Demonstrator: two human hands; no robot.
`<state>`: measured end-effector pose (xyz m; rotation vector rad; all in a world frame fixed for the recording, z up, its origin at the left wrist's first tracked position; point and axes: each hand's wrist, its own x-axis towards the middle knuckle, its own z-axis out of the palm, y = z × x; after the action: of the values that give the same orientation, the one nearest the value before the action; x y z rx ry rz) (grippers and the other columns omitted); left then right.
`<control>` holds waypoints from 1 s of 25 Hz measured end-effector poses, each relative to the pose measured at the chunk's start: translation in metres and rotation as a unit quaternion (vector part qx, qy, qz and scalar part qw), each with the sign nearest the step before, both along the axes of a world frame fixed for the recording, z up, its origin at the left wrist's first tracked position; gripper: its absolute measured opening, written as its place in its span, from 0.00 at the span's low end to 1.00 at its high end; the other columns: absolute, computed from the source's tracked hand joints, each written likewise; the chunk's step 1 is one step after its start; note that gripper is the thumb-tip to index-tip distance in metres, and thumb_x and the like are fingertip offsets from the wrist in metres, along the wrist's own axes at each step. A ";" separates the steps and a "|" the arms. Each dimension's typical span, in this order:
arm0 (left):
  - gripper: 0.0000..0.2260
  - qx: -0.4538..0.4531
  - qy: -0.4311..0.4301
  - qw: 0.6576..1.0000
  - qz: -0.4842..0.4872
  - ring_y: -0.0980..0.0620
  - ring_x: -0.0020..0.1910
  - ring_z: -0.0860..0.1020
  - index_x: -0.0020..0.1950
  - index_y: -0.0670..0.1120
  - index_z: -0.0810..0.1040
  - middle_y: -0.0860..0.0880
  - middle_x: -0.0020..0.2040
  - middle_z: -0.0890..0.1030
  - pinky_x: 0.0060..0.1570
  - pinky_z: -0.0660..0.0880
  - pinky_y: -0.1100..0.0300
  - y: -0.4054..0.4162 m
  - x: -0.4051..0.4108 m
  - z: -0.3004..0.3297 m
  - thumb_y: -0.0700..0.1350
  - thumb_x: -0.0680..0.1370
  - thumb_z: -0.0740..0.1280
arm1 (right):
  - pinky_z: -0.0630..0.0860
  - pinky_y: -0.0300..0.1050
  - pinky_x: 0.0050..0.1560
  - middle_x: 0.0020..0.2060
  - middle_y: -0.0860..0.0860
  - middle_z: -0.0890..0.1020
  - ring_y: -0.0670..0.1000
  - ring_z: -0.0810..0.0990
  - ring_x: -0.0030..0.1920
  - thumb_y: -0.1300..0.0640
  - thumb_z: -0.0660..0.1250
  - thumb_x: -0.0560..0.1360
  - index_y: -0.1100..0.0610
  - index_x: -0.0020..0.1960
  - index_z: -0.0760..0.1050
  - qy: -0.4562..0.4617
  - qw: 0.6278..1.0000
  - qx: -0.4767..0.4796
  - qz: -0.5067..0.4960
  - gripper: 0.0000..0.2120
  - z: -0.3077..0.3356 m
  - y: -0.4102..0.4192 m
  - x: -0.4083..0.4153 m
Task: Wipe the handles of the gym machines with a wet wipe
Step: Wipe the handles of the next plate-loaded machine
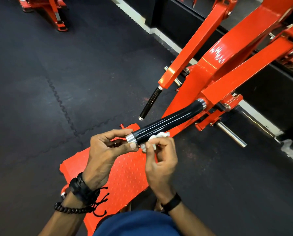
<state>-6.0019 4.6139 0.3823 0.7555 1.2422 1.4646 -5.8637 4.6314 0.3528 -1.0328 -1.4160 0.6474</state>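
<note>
White wet wipe point(156, 139) pinched by right hand point(161, 160) against black handle point(166, 124); left hand point(106, 150) pinches its chrome cap point(131, 137).

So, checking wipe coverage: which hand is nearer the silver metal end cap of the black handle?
Left. The left hand pinches the silver metal end cap itself; the right hand presses the white wet wipe onto the black handle just beyond.

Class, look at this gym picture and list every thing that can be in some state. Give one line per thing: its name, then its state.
Near handle: glossy black, held at its end, wipe against it.
Far handle: glossy black, untouched.
Wet wipe: white, crumpled, pressed to the near handle.
Left hand: pinches the near handle's chrome end cap.
Right hand: pinches the wet wipe.
</note>
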 end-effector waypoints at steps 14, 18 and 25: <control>0.20 0.009 0.010 1.000 0.001 0.28 0.43 0.81 0.53 0.38 0.84 0.33 0.42 0.84 0.52 0.79 0.43 -0.002 0.000 -0.001 0.32 0.62 0.80 | 0.74 0.40 0.47 0.45 0.55 0.77 0.51 0.77 0.44 0.67 0.70 0.75 0.61 0.51 0.82 -0.105 0.990 0.066 -0.065 0.06 0.023 0.019 0.011; 0.17 0.017 0.016 1.000 0.001 0.28 0.44 0.81 0.53 0.37 0.84 0.34 0.44 0.84 0.49 0.81 0.48 -0.003 0.000 -0.003 0.29 0.65 0.77 | 0.73 0.35 0.48 0.45 0.56 0.77 0.50 0.76 0.41 0.68 0.71 0.75 0.61 0.53 0.84 -0.213 0.971 0.103 -0.020 0.09 0.036 0.035 0.017; 0.19 0.027 0.021 0.999 0.003 0.33 0.43 0.82 0.54 0.38 0.84 0.38 0.46 0.84 0.50 0.80 0.45 -0.004 0.002 -0.004 0.37 0.63 0.78 | 0.71 0.54 0.44 0.39 0.56 0.79 0.60 0.75 0.42 0.54 0.62 0.76 0.55 0.45 0.84 -0.447 0.880 0.051 -0.151 0.11 0.076 0.108 0.064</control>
<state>-6.0002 4.6098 0.3781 0.8229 1.2415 1.4994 -5.7997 4.7397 0.4292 -1.5220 -1.9745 -0.1951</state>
